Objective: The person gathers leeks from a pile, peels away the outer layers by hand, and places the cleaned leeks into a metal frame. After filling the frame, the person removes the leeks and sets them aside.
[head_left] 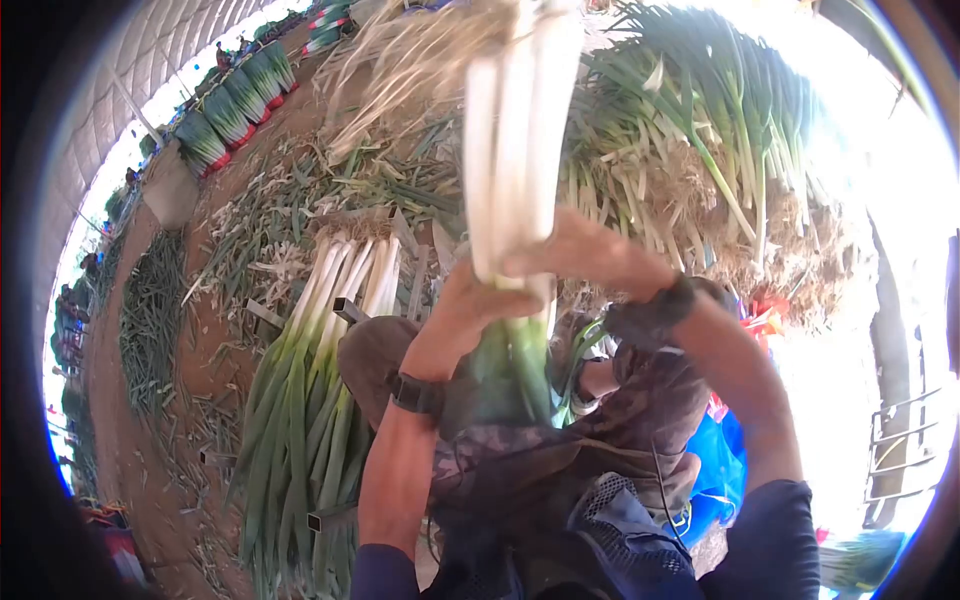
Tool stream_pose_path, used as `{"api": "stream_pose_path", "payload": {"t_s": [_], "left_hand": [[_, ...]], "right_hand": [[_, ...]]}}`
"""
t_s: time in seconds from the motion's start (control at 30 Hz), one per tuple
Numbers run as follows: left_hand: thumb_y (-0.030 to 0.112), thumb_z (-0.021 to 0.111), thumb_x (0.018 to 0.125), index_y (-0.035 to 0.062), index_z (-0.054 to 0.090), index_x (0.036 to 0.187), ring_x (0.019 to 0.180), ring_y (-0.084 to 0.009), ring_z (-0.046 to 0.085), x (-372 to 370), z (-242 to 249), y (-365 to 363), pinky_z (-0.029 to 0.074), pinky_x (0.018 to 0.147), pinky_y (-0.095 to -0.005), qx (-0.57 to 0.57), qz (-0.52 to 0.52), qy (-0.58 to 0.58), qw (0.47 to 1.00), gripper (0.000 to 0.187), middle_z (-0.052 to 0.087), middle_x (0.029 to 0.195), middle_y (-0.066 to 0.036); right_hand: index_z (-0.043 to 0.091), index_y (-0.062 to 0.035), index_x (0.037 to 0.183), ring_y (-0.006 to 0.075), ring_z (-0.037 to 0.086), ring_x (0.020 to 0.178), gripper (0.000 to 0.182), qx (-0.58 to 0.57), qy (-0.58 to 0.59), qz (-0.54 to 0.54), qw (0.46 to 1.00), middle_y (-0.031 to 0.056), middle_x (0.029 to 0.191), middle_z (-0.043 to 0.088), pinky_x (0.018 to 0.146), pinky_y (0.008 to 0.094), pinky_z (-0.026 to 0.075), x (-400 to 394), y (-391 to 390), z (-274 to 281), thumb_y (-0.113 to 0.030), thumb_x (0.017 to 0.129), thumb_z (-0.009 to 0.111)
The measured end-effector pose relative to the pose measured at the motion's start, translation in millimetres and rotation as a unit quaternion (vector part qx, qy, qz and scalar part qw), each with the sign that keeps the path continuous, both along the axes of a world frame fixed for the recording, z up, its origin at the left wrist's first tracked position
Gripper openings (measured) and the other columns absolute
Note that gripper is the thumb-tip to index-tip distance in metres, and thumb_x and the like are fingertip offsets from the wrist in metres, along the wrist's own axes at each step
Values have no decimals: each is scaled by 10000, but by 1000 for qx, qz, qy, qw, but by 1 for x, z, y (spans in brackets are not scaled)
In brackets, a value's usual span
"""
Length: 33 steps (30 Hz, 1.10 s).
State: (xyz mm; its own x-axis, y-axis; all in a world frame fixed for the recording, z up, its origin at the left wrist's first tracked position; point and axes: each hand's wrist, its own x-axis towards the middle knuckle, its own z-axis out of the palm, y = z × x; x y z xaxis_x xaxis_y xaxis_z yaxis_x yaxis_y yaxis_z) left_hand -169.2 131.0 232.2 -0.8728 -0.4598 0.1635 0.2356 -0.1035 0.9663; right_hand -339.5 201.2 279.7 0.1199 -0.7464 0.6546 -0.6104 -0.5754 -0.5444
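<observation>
A bunch of long green onions stands upright in front of me, white stalks at the top and green leaves running down over my lap. My left hand is wrapped around its lower white part from the left. Just above, my right hand grips the same stalks from the right, a little smeared by motion. The top of the bunch runs out of view. To my left, another bunch of green onions lies across a metal frame, roots away from me and leaves toward me.
A big heap of untrimmed green onions with roots lies ahead on the right. Peeled scraps litter the ground at left. Bundled onions stand in a row at far left. A blue bag sits beside my right leg.
</observation>
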Motion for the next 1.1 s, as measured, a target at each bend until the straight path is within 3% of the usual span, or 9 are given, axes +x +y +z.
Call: {"api": "stream_pose_path", "payload": {"t_s": [0.07,0.2,0.23,0.33,0.43,0.53,0.77,0.9,1.1], "left_hand": [[92,723,837,2,631,1143,837,-154,665,-6,-2,-10,532,687,-279,-94,-25,31,995,332,683,990,-66],[193,692,914,-34,619,1181,890,-180,685,-12,18,-19,568,752,-303,-38,9,-33,999,358,689,1057,-98],[240,673,928,-29,608,1196,936,-213,689,-13,14,-28,578,784,-328,-32,16,-22,999,385,688,1078,-123],[301,668,931,-30,583,1224,942,-248,703,-13,24,-34,598,780,-371,-9,58,9,998,450,679,1115,-176],[278,704,916,-70,594,1196,938,-207,685,-14,37,-35,577,792,-323,-17,213,11,977,461,685,1047,-133],[244,732,900,-50,617,1179,881,-150,650,-27,49,-18,531,782,-269,-48,265,-13,963,421,672,1017,-86],[177,722,893,-6,659,1154,929,-118,645,-42,37,8,492,868,-284,-5,1,-2,1000,325,715,987,-52],[183,720,895,-2,670,1133,903,-119,651,-37,33,6,498,834,-275,-32,31,18,999,305,714,956,-46],[335,669,940,11,675,1124,819,-94,610,-42,43,17,479,756,-284,-81,28,-22,996,372,700,921,-40]], "right_hand": [[641,38,1181,187,648,981,454,222,-322,-4,920,147,1067,702,910,333,516,14,3,-3,-259,845,717],[691,50,1050,163,669,811,335,65,-203,-71,974,116,941,718,760,300,538,-5,0,18,-230,865,696],[697,43,1005,135,655,752,322,131,-390,-23,911,93,884,715,683,267,511,-3,2,25,-244,859,697],[680,41,971,108,620,728,318,120,-278,-188,934,67,842,697,638,243,472,-19,16,54,-251,848,704],[620,13,1125,108,616,725,496,35,-240,-224,944,49,814,657,625,255,478,-26,21,72,-414,882,688],[651,18,996,87,547,658,352,-14,-307,-191,932,32,737,640,604,256,439,-24,17,73,-317,890,679],[658,12,1113,108,614,820,446,178,-256,-67,948,54,894,675,699,269,493,-13,40,83,-396,932,641],[566,3,1282,173,626,1016,509,171,-373,66,909,97,1150,646,853,337,539,-33,36,78,-304,900,704],[568,34,1255,219,655,986,480,143,-419,108,890,147,1129,656,867,357,559,-33,14,64,-165,858,749]]}}
